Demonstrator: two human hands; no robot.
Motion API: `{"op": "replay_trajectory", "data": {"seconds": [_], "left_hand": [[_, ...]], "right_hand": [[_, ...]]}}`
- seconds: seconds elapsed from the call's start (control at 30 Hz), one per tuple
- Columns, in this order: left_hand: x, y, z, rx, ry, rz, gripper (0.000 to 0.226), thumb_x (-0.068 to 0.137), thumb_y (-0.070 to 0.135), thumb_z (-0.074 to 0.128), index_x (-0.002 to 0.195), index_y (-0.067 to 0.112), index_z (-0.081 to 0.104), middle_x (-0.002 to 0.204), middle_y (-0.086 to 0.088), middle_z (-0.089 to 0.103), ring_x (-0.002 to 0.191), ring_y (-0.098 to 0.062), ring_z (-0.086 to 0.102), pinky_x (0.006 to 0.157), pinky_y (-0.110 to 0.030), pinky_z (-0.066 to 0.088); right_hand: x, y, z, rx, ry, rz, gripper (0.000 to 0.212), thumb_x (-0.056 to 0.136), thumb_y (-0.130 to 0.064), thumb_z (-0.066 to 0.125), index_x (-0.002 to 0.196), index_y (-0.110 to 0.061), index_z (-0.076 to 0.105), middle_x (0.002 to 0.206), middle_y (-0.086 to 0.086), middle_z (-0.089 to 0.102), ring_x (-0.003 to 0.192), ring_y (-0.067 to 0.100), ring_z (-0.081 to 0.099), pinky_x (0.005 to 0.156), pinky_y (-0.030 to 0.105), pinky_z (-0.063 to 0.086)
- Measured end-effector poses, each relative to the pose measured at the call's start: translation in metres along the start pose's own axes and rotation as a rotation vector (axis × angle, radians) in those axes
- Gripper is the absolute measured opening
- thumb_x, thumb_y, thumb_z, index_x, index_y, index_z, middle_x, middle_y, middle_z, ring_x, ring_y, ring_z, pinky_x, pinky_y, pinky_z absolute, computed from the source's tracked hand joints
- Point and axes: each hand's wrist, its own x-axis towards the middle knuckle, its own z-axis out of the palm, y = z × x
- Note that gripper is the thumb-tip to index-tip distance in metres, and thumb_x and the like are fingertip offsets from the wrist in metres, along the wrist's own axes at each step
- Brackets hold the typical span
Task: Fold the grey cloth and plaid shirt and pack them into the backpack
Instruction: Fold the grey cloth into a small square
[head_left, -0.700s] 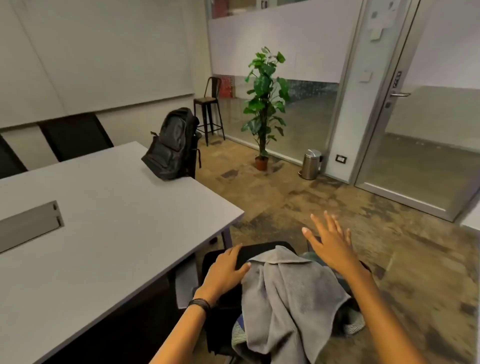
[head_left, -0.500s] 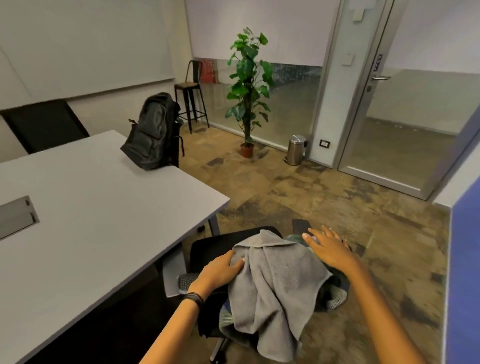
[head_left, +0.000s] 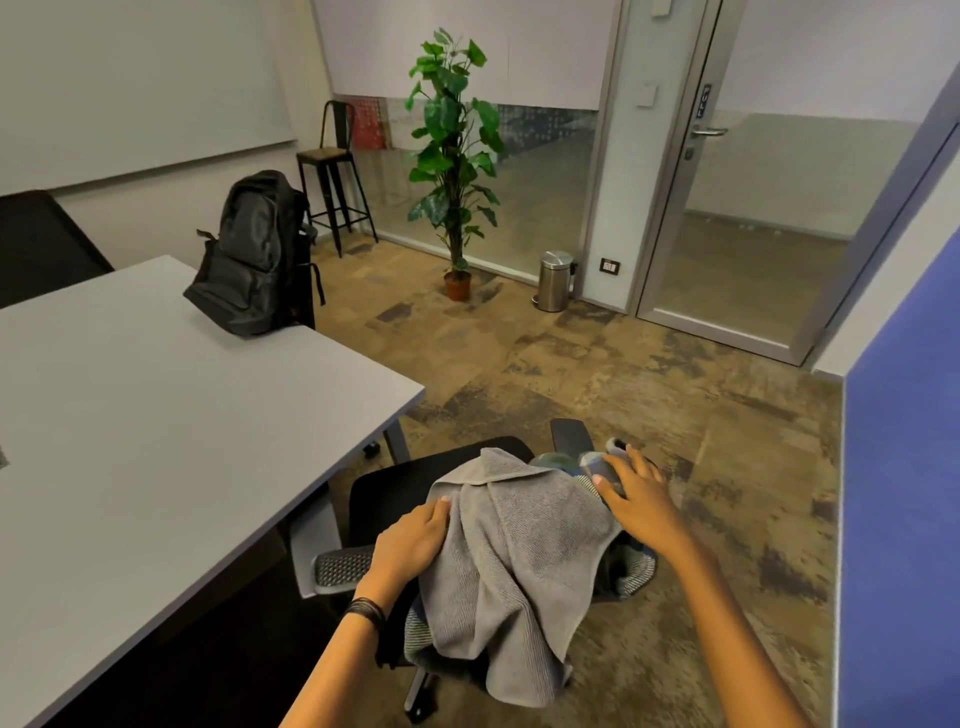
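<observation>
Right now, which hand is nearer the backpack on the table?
Left. The left hand rests on the left edge of the grey cloth, on the side toward the backpack; the right hand lies at the right edge, farther from it.

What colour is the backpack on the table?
Black backpack, clearest in the head view.

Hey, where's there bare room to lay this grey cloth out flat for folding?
The table is bare from its near corner beside the office chair back to the backpack at the far corner. The chair seat is crowded: grey cloth draped over the plaid shirt, left hand and right hand on the pile.
</observation>
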Motion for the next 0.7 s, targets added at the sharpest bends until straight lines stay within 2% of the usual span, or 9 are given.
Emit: {"op": "replay_trajectory", "data": {"seconds": [0.13, 0.2, 0.3, 0.4, 0.53, 0.6, 0.67, 0.7], "left_hand": [[0.008, 0.003, 0.003, -0.2, -0.039, -0.017, 0.063, 0.093, 0.061, 0.016, 0.135, 0.024, 0.046, 0.14, -0.004, 0.047, 0.129, -0.026, 0.044, 0.109, -0.04, 0.03], [0.01, 0.009, 0.004, -0.38, -0.048, 0.013, 0.066, 0.091, 0.065, 0.016, 0.141, 0.026, 0.038, 0.148, -0.001, 0.038, 0.136, -0.023, 0.034, 0.115, -0.043, 0.023], [0.009, 0.018, 0.006, -0.559, -0.061, 0.034, 0.065, 0.092, 0.062, 0.02, 0.142, 0.024, 0.037, 0.149, 0.003, 0.034, 0.138, -0.017, 0.03, 0.118, -0.041, 0.018], [0.008, 0.026, 0.008, -0.607, -0.07, 0.077, 0.064, 0.091, 0.062, 0.022, 0.14, 0.025, 0.04, 0.148, 0.003, 0.037, 0.138, -0.015, 0.031, 0.117, -0.042, 0.019], [0.009, 0.033, 0.011, -0.658, -0.108, 0.07, 0.067, 0.09, 0.065, 0.025, 0.142, 0.024, 0.038, 0.149, 0.003, 0.035, 0.138, -0.015, 0.03, 0.118, -0.041, 0.02], [0.009, 0.04, 0.015, -0.672, -0.121, 0.083, 0.079, 0.083, 0.074, 0.029, 0.143, 0.023, 0.034, 0.152, 0.001, 0.03, 0.139, -0.015, 0.028, 0.117, -0.04, 0.02], [0.009, 0.047, 0.018, -0.669, -0.137, 0.076, 0.087, 0.079, 0.077, 0.035, 0.141, 0.016, 0.037, 0.147, -0.001, 0.038, 0.133, -0.015, 0.038, 0.111, -0.033, 0.029], [0.01, 0.049, 0.018, -0.667, -0.136, 0.069, 0.079, 0.084, 0.07, 0.036, 0.138, 0.012, 0.04, 0.142, -0.002, 0.044, 0.126, -0.013, 0.043, 0.104, -0.028, 0.033]], "right_hand": [[-0.002, -0.007, 0.011, 0.027, 0.137, 0.036, 0.052, 0.097, -0.044, 0.033, 0.143, -0.019, 0.031, 0.156, 0.009, 0.014, 0.143, 0.027, 0.013, 0.116, 0.046, 0.009], [-0.003, -0.011, 0.015, 0.1, 0.172, 0.062, 0.058, 0.096, -0.048, 0.034, 0.144, -0.017, 0.028, 0.156, 0.008, 0.016, 0.143, 0.027, 0.014, 0.115, 0.045, 0.015], [-0.003, -0.015, 0.02, 0.146, 0.168, 0.083, 0.064, 0.095, -0.05, 0.035, 0.146, -0.014, 0.024, 0.156, 0.007, 0.015, 0.143, 0.026, 0.015, 0.113, 0.041, 0.021], [-0.005, -0.019, 0.023, 0.125, 0.165, 0.087, 0.067, 0.094, -0.052, 0.033, 0.147, -0.012, 0.02, 0.156, 0.006, 0.014, 0.143, 0.024, 0.016, 0.113, 0.04, 0.023], [-0.007, -0.029, 0.026, 0.134, 0.169, 0.089, 0.068, 0.093, -0.055, 0.032, 0.146, -0.012, 0.024, 0.155, 0.008, 0.019, 0.141, 0.025, 0.021, 0.112, 0.04, 0.025], [-0.009, -0.038, 0.028, 0.112, 0.161, 0.083, 0.069, 0.092, -0.058, 0.031, 0.144, -0.013, 0.027, 0.153, 0.009, 0.023, 0.139, 0.027, 0.025, 0.111, 0.041, 0.026], [-0.013, -0.048, 0.03, 0.059, 0.176, 0.054, 0.068, 0.092, -0.058, 0.033, 0.142, -0.011, 0.032, 0.151, 0.009, 0.028, 0.136, 0.027, 0.029, 0.109, 0.039, 0.027], [-0.015, -0.052, 0.03, 0.017, 0.19, 0.032, 0.067, 0.092, -0.057, 0.034, 0.14, -0.01, 0.034, 0.149, 0.009, 0.031, 0.135, 0.027, 0.031, 0.108, 0.037, 0.027]]}}
